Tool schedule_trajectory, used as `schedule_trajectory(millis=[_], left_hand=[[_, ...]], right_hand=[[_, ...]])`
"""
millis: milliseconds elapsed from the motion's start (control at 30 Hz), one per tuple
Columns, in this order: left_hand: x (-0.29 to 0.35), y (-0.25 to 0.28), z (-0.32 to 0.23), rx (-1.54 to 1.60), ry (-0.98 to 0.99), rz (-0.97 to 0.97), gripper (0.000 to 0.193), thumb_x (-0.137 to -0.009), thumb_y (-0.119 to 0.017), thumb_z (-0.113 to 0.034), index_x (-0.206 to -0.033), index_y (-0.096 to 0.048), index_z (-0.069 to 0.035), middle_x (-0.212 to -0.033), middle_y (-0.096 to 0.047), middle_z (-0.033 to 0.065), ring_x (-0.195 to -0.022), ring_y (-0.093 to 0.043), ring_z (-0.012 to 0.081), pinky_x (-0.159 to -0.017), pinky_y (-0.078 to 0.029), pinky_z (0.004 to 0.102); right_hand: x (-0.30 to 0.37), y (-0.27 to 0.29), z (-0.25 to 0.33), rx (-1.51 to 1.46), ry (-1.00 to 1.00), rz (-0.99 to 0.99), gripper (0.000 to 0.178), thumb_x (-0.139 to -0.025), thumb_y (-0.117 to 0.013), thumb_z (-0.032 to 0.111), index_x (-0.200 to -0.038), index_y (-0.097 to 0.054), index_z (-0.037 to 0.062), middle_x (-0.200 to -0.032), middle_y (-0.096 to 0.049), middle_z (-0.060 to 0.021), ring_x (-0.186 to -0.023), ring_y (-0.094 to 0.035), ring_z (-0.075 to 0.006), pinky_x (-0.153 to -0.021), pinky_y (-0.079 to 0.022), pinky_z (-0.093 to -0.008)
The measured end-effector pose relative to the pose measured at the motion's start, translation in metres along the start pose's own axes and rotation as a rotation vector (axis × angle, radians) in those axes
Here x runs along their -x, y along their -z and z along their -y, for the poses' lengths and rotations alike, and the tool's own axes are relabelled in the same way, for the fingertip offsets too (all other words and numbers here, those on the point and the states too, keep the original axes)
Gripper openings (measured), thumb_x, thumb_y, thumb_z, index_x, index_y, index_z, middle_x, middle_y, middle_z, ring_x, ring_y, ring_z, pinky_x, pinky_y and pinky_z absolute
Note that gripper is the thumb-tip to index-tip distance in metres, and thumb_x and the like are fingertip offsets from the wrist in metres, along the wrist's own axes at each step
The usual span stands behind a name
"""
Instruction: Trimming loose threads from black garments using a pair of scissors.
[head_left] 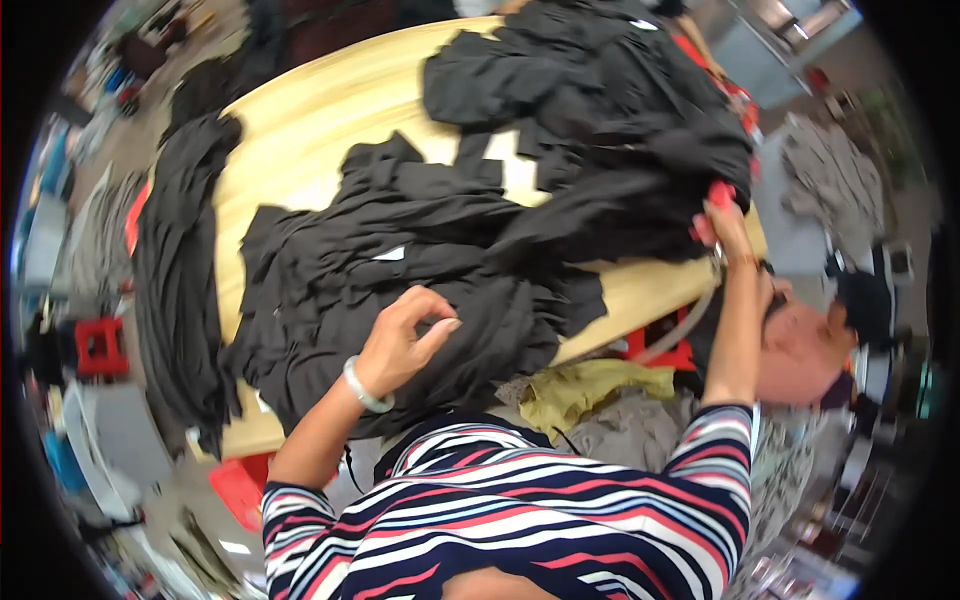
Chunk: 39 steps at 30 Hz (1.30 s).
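Observation:
My left hand [405, 335], with a pale bangle [366, 387] at its wrist, hovers over a spread black garment [330, 270]. Its fingers curl loosely, thumb apart, and nothing shows between them. A small white label [389, 254] lies on that garment. Over at the table's right edge, my right hand [722, 228] is closed around a small red object [721, 193] whose kind I cannot make out. Dark cloth [640, 215], blurred and partly raised, runs up against this hand. Whether the fingers also grip the cloth, I cannot tell.
More black garments [590, 80] are heaped on the pale wooden table [320, 110]. Another dark pile [178, 270] hangs along its left edge. Yellow-green cloth [590, 390] and grey cloth [630, 430] lie near my waist. A person [810, 350] is close to my right arm.

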<state>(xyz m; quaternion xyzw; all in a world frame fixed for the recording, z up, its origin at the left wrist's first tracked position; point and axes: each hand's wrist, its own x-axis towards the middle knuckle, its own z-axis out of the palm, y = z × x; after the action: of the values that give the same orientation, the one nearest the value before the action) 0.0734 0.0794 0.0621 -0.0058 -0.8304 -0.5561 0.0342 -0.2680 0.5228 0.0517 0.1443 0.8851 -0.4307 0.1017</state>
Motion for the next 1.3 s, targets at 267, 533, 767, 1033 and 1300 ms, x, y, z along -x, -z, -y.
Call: schedule_trajectory(millis=[267,533,767,1033,1300], left_hand=[[-0.020,0.062,0.105,-0.892,-0.010,-0.449,0.050,-0.075,-0.070,-0.009,-0.122,-0.054,-0.008,-0.131,-0.050,0.0157,-0.124,-0.046,0.0358,-0.103,-0.037,0.0430],[0.024,0.067,0.152,-0.473,-0.029,-0.256,0.060,-0.075,-0.073,-0.012,-0.130,-0.050,-0.004,-0.131,-0.052,0.0187,-0.126,-0.045,0.0365,-0.107,-0.036,0.0413],[0.060,0.107,0.167,0.345,0.275,-0.633,0.047,-0.091,-0.058,-0.004,-0.136,-0.046,-0.005,-0.127,-0.055,0.0078,-0.099,-0.062,0.0132,-0.076,-0.054,0.0252],[0.087,0.142,0.254,-0.563,0.390,-0.643,0.027,-0.077,-0.069,-0.012,-0.102,-0.062,-0.006,-0.094,-0.063,0.0139,-0.082,-0.061,0.0337,-0.078,-0.049,0.0412],[0.132,0.161,0.213,-0.023,0.420,-0.616,0.005,-0.090,-0.059,-0.007,-0.089,-0.058,-0.002,-0.075,-0.059,-0.0004,-0.070,-0.054,0.0080,-0.065,-0.046,0.0242]], right_hand=[[0.106,-0.098,-0.002,0.405,0.297,0.169,0.053,-0.089,-0.057,0.008,-0.140,-0.040,0.0099,-0.064,-0.063,-0.0088,-0.056,-0.063,-0.0194,-0.055,-0.051,-0.0332],[0.208,-0.199,0.088,0.162,0.507,0.868,0.071,-0.086,-0.059,0.005,-0.149,-0.025,0.0068,-0.079,-0.065,-0.0098,-0.072,-0.064,-0.0178,-0.076,-0.050,-0.0313],[0.197,-0.338,0.143,0.142,0.456,1.026,0.073,-0.088,-0.061,0.014,-0.149,-0.022,0.0067,-0.083,-0.062,-0.0077,-0.068,-0.061,-0.0132,-0.055,-0.050,-0.0264],[0.192,-0.344,0.145,0.277,0.361,0.933,0.026,-0.087,-0.064,0.022,-0.097,-0.059,-0.0012,-0.076,-0.065,-0.0066,-0.058,-0.060,-0.0130,-0.051,-0.050,-0.0271],[0.223,-0.231,0.142,0.450,0.575,0.912,0.027,-0.087,-0.065,0.017,-0.102,-0.058,-0.0035,-0.072,-0.065,-0.0054,-0.062,-0.059,-0.0115,-0.057,-0.049,-0.0272]])
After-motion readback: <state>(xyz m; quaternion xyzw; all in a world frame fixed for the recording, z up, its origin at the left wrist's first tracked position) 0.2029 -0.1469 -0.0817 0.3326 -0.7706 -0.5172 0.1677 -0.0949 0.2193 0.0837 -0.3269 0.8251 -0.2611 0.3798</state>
